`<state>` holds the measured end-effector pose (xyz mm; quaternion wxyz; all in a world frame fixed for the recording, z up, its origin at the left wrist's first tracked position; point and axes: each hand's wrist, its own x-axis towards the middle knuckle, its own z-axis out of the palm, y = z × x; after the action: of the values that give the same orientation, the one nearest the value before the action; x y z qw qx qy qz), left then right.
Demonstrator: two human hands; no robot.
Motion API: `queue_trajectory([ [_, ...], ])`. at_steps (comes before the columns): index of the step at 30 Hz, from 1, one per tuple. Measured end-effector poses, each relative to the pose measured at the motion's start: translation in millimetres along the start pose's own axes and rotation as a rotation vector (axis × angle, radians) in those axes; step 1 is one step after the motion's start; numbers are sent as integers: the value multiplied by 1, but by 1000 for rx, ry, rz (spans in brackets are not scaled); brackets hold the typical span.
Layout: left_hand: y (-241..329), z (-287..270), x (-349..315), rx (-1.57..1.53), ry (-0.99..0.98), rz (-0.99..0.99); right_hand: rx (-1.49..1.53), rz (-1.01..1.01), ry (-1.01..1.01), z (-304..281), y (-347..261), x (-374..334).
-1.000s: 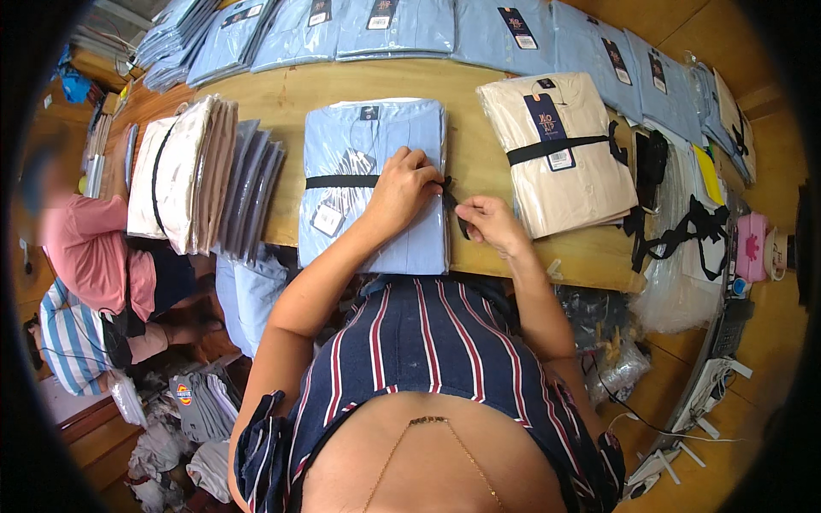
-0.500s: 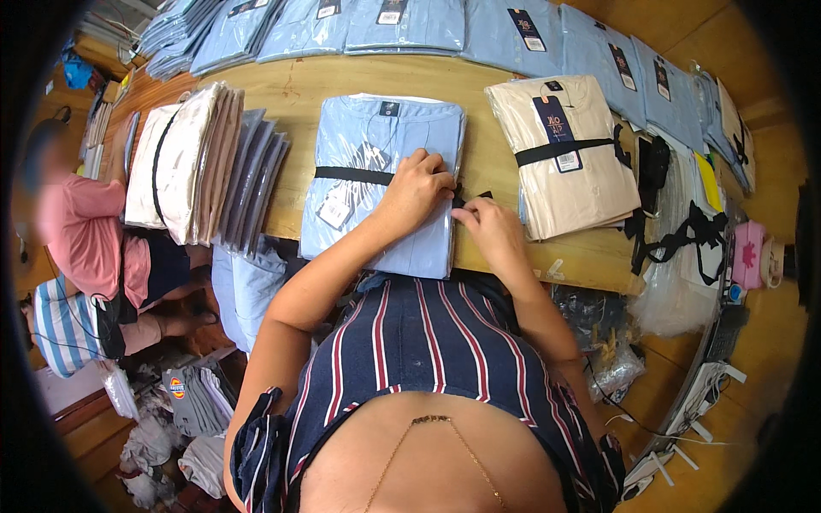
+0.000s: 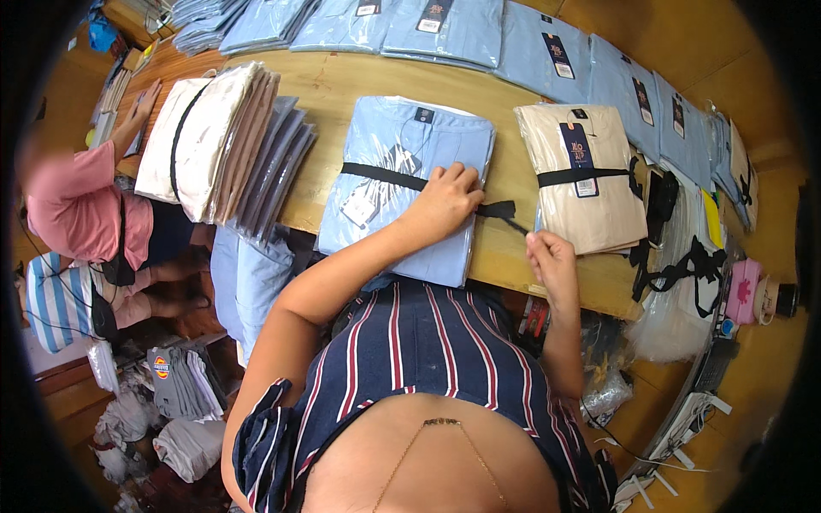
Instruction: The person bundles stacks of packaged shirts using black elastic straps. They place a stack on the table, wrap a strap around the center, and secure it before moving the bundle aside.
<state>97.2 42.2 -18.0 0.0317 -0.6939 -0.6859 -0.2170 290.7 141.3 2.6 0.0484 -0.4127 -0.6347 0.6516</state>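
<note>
Before me on the wooden table lies a stack of folded light-blue shirts in clear plastic bags. A black strap runs across its front, over a dark tag. My left hand lies at the stack's right edge, its fingers curled closed around the strap there. To the right of the stack, my right hand pinches a thin tail of the same strap, which stretches taut between the two hands. The strap's underside and whatever fastens it are hidden behind my left fingers.
Right of my hands lies a strapped beige shirt bundle; left stands a strapped cream stack beside dark-blue packs. Blue shirt packs line the table's far edge. Loose black straps hang at right. A person in pink sits at left.
My right hand has moved right and toward me, drawing the strap's tail out from the stack's edge. My left hand stays closed at that edge. The view has shifted slightly.
</note>
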Motion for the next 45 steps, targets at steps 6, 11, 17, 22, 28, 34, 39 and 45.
queue_trajectory([
  [6, 14, 0, 3, 321, -81, 26, -662, -558, 482, 25, -15, 13],
  [11, 16, -5, 1, 216, -41, -10, -760, -717, 349, 57, -3, 44],
  [17, 0, -8, -5, 38, -115, -115, -904, -720, 707, 41, -9, 41],
  [22, 3, -9, 0, 139, -92, -65, -401, -591, 193, 62, 0, 55],
  [28, -1, -7, -6, 114, -24, -76, -617, -419, 284, 39, -6, 52],
  [34, -2, -6, -8, 34, 66, -60, -398, -713, 240, 57, -8, 51],
  [39, -6, -8, -10, -231, 255, -65, -489, -838, 328, 71, -8, 58],
  [45, -17, -38, 0, -455, 774, -350, -887, -950, 628, 64, -47, 49],
])
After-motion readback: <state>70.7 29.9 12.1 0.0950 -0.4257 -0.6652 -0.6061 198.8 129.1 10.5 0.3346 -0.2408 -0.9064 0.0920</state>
